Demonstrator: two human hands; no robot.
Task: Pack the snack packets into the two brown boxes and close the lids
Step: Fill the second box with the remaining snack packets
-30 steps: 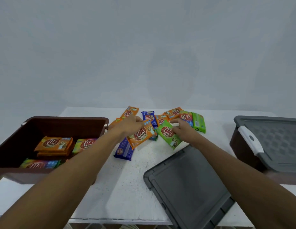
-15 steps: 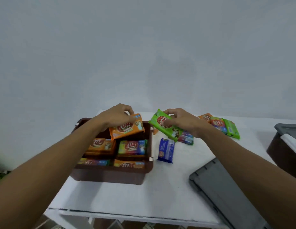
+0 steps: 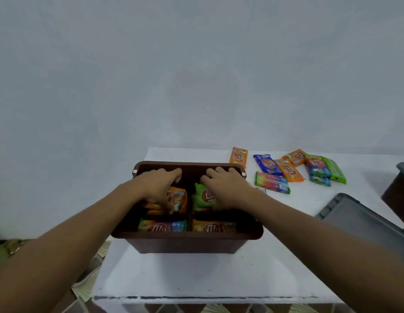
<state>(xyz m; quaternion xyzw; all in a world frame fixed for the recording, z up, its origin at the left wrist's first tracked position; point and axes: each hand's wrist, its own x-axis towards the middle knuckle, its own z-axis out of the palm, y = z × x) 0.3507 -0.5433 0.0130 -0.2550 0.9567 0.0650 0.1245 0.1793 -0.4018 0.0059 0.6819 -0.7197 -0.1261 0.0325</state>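
Head view, looking down: the white counter [image 3: 196, 274] carries an open brown box [image 3: 187, 245] near its front edge, and both forearms reach into it from above. Along the box's near wall lie a multicoloured packet [image 3: 162, 225] on the left and an orange-yellow packet [image 3: 214, 227] on the right. Behind these, the left hand [image 3: 158, 186] has its fingers [image 3: 175, 173] curled down over an orange packet [image 3: 179, 197], thumb against it, on top of other orange packets. Beside it the right hand [image 3: 226, 188] grips a green packet [image 3: 202, 197], fingers bent over its far end, close to the box's far wall. To the right a grey lid [image 3: 363, 220] lies flat on the counter. Farther back, loose packets [image 3: 286, 170] in orange, blue and green lie in a cluster. At the right edge a second brown box [image 3: 397, 190] shows only partly.
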